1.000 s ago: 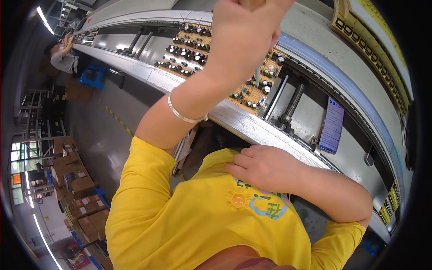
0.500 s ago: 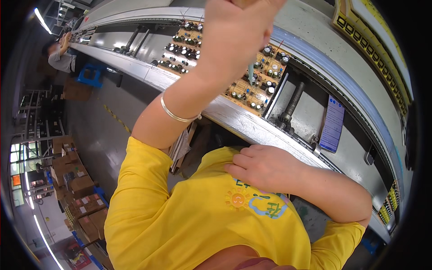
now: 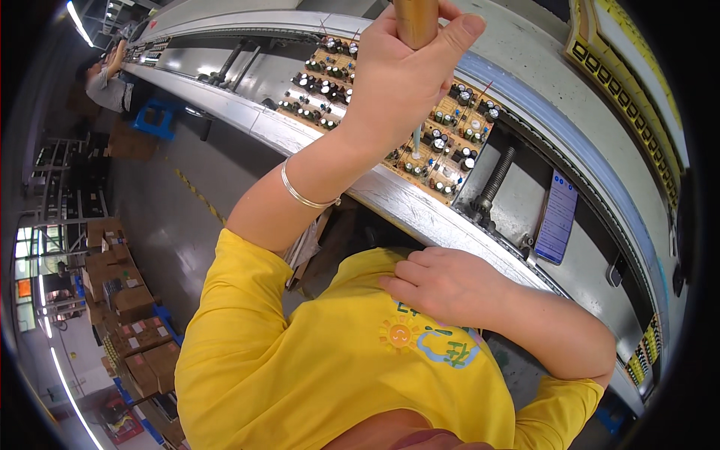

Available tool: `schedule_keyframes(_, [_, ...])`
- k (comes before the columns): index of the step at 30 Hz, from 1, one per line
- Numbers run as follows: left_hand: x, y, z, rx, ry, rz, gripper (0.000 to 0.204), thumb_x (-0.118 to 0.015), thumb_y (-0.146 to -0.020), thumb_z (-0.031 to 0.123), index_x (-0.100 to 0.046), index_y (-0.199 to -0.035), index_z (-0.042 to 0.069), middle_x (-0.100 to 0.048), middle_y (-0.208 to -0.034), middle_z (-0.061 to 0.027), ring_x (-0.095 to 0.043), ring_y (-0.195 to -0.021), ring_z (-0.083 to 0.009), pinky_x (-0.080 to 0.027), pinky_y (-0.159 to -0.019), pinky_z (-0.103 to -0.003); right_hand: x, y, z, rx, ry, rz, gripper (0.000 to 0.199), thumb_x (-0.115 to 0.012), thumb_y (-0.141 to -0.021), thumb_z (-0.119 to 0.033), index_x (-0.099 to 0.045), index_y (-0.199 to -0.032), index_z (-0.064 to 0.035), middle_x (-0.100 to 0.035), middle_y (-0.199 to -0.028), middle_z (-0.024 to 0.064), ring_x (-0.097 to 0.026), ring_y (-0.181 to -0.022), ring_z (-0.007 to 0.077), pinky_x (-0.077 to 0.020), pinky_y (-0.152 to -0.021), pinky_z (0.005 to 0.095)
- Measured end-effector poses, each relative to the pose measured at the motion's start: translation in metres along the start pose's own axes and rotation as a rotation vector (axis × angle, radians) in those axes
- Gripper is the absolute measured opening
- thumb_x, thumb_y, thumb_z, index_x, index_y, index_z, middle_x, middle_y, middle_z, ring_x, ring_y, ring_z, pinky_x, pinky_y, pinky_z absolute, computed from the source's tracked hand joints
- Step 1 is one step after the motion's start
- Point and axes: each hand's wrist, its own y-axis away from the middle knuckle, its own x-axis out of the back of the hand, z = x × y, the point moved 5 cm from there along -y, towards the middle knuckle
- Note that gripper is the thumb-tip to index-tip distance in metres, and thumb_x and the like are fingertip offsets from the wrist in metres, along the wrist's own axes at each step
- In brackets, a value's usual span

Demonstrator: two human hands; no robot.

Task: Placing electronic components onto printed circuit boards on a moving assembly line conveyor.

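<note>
My left hand (image 3: 401, 82), with a thin bangle on the wrist, is wrapped round an amber dispensing tube (image 3: 417, 21). Below the fist, a pale green tapered nozzle (image 3: 417, 136) comes down among the parts of a brown circuit board (image 3: 442, 161). A small whitish spot shows on the board at its tip. More boards (image 3: 319, 90) crowded with black and silver capacitors lie left of my wrist, and my hand hides the middle of them. My right hand (image 3: 448, 285) rests against my yellow shirt (image 3: 337, 345), fingers loosely curled under, with no object showing.
A metal conveyor rail (image 3: 390, 206) runs between me and the boards. Right of the boards are a threaded shaft (image 3: 499, 176) and a phone (image 3: 556, 217). A yellow slotted rack (image 3: 622, 82) stands far right. Down the line, a person (image 3: 109, 86) works near a blue stool (image 3: 155, 118).
The view has shifted slightly. My left hand has turned, baring more of the amber tube, and the nozzle tip sits a little further left on the board. My right hand stays put.
</note>
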Motion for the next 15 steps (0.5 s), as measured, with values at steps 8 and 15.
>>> schedule_keyframes(8, [-0.024, -0.042, 0.019, -0.12, 0.085, -0.057, 0.025, -0.073, -0.1, 0.028, -0.059, -0.101, 0.007, -0.049, -0.064, 0.0068, -0.044, -0.047, -0.0033, -0.034, -0.042, -0.021, 0.006, 0.0, -0.001, 0.004, -0.006, -0.028, 0.051, -0.066, -0.079, -0.016, -0.061, -0.129, -0.0059, -0.061, -0.102, 0.0043, -0.063, -0.097, 0.0229, -0.0532, -0.087, 0.0323])
schedule_keyframes(15, [-0.026, -0.057, -0.018, -0.202, 0.06, -0.031, 0.024, -0.072, -0.101, 0.028, -0.059, -0.1, 0.008, -0.049, -0.065, 0.0067, -0.044, -0.049, -0.0032, -0.035, -0.044, -0.021, 0.003, 0.001, -0.001, 0.004, -0.009, -0.026, 0.05, -0.066, -0.08, -0.016, -0.061, -0.129, -0.0046, -0.062, -0.104, 0.0049, -0.063, -0.1, 0.023, -0.053, -0.089, 0.0325])
